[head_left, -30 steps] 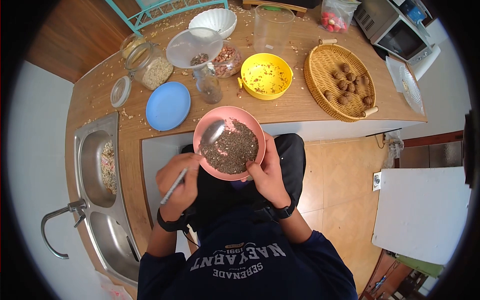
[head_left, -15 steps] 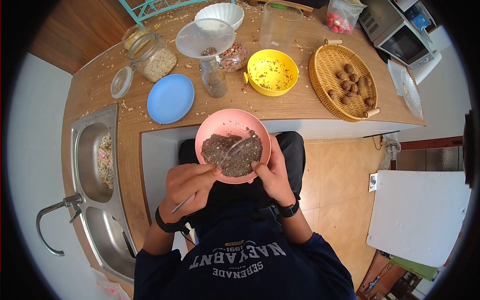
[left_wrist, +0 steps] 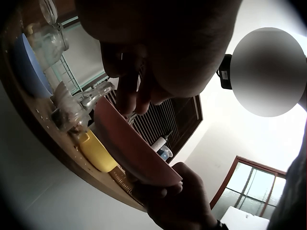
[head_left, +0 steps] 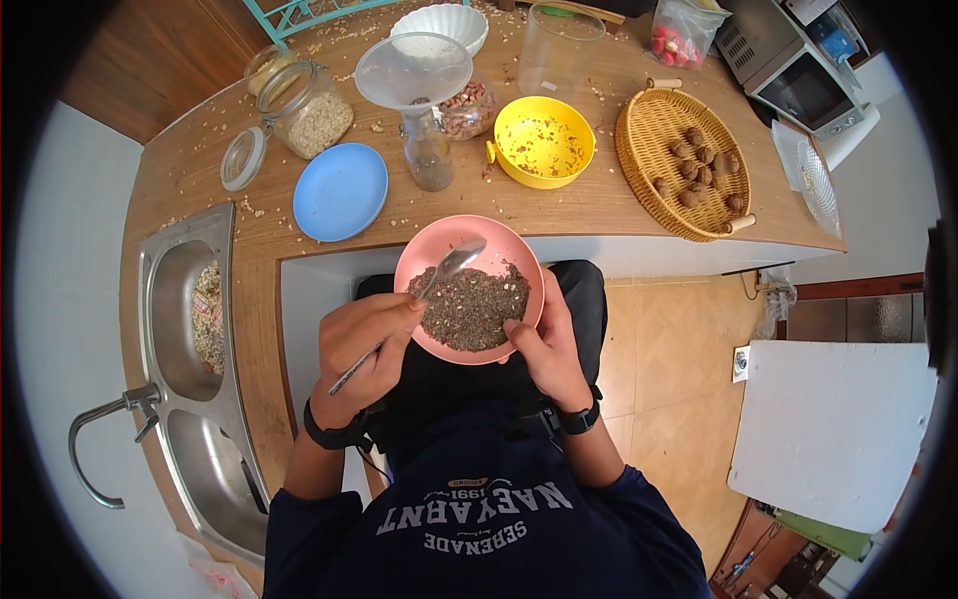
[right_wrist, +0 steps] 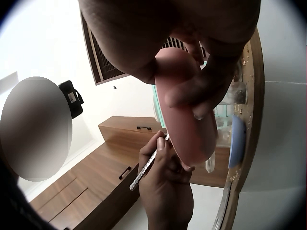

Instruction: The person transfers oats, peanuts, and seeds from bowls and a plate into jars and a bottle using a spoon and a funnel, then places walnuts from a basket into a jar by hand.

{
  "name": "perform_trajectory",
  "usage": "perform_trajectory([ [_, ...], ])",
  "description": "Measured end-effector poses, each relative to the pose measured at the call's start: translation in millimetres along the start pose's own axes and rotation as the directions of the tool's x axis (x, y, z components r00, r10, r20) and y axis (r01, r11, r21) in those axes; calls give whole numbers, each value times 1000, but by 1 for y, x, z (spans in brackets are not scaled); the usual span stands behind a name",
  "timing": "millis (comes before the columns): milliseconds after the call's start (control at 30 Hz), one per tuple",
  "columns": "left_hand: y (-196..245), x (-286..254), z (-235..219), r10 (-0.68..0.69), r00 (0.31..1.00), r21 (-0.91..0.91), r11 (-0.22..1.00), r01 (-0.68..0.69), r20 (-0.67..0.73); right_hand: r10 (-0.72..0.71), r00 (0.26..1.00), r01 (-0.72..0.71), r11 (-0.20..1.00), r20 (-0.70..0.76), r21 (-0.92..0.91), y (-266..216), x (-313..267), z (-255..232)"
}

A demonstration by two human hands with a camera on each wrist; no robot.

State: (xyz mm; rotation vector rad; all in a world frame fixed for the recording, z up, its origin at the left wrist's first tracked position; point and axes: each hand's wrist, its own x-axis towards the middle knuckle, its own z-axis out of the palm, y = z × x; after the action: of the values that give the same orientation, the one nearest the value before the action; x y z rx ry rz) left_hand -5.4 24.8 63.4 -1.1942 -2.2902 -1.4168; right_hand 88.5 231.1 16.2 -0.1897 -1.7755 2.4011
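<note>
My left hand [head_left: 367,344] grips a metal spoon [head_left: 461,256] by its handle, with the bowl of the spoon over the far side of a pink bowl [head_left: 429,238]. Small dark grey seeds [head_left: 469,314] fill the nearer part of that bowl. My right hand [head_left: 551,344] holds the bowl by its right edge, thumb over the rim and fingers beneath, as the right wrist view shows. Beyond the bowl stands a clear bottle [head_left: 429,165] with a translucent funnel [head_left: 414,75] in its mouth and some dark seeds inside.
Around the bottle on the wooden counter are a blue plate [head_left: 341,193], a jar of oats [head_left: 314,120], a jar of nuts [head_left: 469,112] and a yellow bowl [head_left: 544,145]. A wicker tray [head_left: 644,170] with walnuts lies right; a sink [head_left: 185,299] is left.
My left hand dips the spoon into the seeds, then lifts it toward the bowl's far side. The seeds have shifted in the bowl. My right hand keeps its hold on the rim.
</note>
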Motion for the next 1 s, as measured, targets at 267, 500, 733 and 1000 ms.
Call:
perform_trajectory([
  [267, 2, 0, 5, -86, 996, -2, 996, 86, -11, 112, 983, -79, 973, -143, 218, 9, 2, -4],
  [500, 2, -7, 5, -315, 949, -65, 947, 316, 20, 27, 975, -6, 995, -222, 96, 3, 0, -1],
  [733, -5, -27, 9, -535, 842, -464, 731, 500, 64, 25, 969, 4, 993, -248, 116, 7, -3, 2],
  [1000, 8, -31, 34, -697, 697, -635, 466, 616, 165, -35, 969, 56, 995, -246, 82, 9, 0, 1],
])
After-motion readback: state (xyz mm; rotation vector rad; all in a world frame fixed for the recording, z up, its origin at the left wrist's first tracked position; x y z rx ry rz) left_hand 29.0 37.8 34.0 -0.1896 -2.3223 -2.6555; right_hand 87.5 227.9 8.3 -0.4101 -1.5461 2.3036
